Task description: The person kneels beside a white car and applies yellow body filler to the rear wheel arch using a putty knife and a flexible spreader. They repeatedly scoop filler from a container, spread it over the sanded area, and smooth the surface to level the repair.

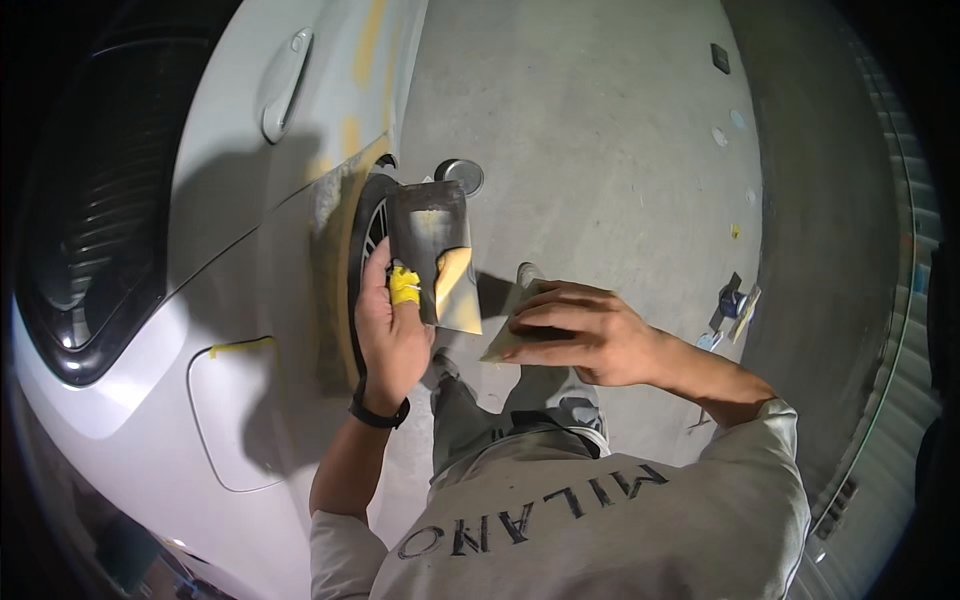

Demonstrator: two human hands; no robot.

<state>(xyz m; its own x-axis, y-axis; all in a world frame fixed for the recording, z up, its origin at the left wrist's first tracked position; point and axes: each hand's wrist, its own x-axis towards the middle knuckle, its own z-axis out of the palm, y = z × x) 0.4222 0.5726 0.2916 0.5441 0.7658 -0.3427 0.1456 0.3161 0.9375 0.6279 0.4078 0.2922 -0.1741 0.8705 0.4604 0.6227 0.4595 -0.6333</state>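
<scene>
Left hand (393, 325), frame centre-left, gripping flat dark rectangular plate (425, 235) smeared with yellow paste (453, 275); right hand (597, 335), centre, clasping thin greyish spreader (504, 338); glossy white car (150, 420), left.

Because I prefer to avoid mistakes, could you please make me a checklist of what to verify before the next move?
1. Plate secure in the left hand: ok, the grip is at its lower left side.
2. Yellow paste on the plate: ok, a patch lies toward the lower right.
3. Thin flat spreader in the right hand: ok, held beside the plate.
4. Spreader edge clean: cannot tell at this size.
5. Car panel by the wheel evenly lit: not ok, shadow falls across part of it.
6. Yellow wrap on the left hand: ok, in place.
</scene>
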